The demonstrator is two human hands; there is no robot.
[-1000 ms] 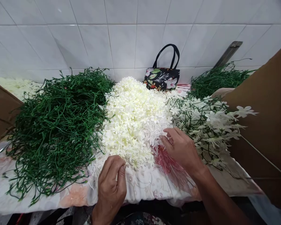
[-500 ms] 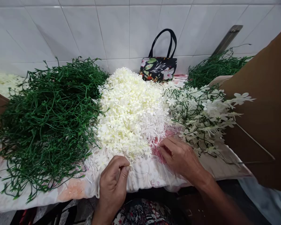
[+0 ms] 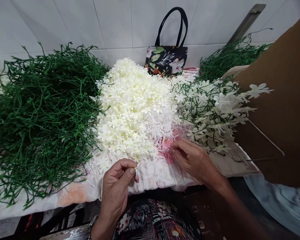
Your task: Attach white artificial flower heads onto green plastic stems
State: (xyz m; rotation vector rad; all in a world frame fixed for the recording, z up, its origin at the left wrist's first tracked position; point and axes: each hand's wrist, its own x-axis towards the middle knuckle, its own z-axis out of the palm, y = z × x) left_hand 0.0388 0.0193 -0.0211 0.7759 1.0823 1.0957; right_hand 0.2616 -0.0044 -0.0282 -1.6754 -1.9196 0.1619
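My left hand (image 3: pixel 120 181) is closed in a pinch at the table's front edge. A small white artificial flower (image 3: pixel 137 169) sticks out between its thumb and fingertips. Just in front lies a heap of cream artificial flowers (image 3: pixel 130 106). My right hand (image 3: pixel 193 161) has thumb and forefinger pressed together over a pink mesh cloth (image 3: pixel 167 155), beside a pile of thin white stamens (image 3: pixel 161 123). What the right fingertips hold, if anything, is too small to make out.
A large mound of green plastic stems (image 3: pixel 47 123) fills the left side. White flowers on green stems (image 3: pixel 215 116) lie at the right, against a brown cardboard sheet (image 3: pixel 275 116). A floral handbag (image 3: pixel 166 60) stands by the tiled wall, with more green stems (image 3: pixel 235 55) behind right.
The view has shifted, so things appear higher. My left hand has turned slightly, and the white flower now shows in its pinch. My right hand stays by the stamens and pink mesh.
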